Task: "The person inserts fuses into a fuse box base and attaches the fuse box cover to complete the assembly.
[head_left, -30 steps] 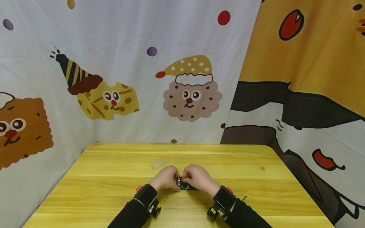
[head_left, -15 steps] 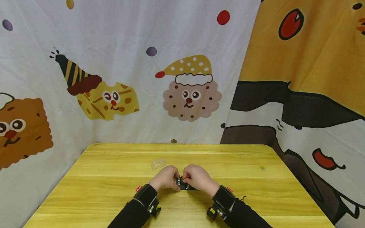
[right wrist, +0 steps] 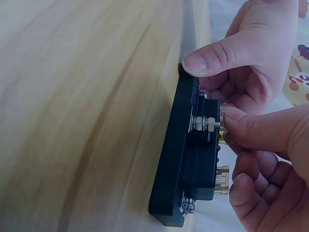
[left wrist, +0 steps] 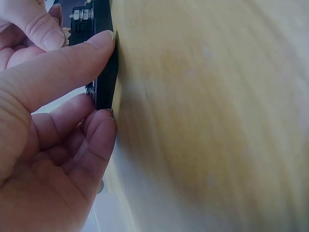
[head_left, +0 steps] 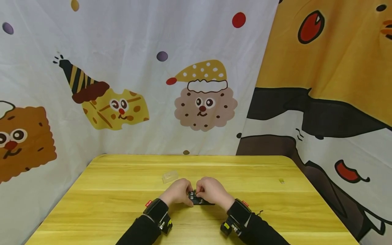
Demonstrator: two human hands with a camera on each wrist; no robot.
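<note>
- block point(right wrist: 200, 166) is lying on tbl point(head_left: 122, 211), near edge side, btwn L hand point(head_left: 179, 192) & R hand point(head_left: 213, 191); nuts point(right wrist: 205, 123) on bolts are showing on it
- end pc point(right wrist: 222, 180), clear, is sticking out of block's face toward the free end, w/ no finger touching it; prob. counting as seated
- upper pc point(right wrist: 224, 110), also clear, is showing at same face, partly hidden by R thumb; prob. the one being worked. Going in or coming out: can't tell; nor how deep it's sitting
- R hand is pinching upper pc btwn thumb & finger, afaict
- L hand is gripping block's left end, prob. steadying it
- progress, est.: looking mid-job, i.e. one pc prob. seated, one being handled; fingers are hiding too much for a full count
- yellow bits point(head_left: 281, 181) are lying on tbl well off to R, too small to ID; poss. still waiting their turn
- box point(head_left: 170, 176), clear, is sitting just beyond L hand, apart from it; contents n/k
- cloth point(head_left: 122, 146) w/ cartoon prints is hanging behind tbl
</note>
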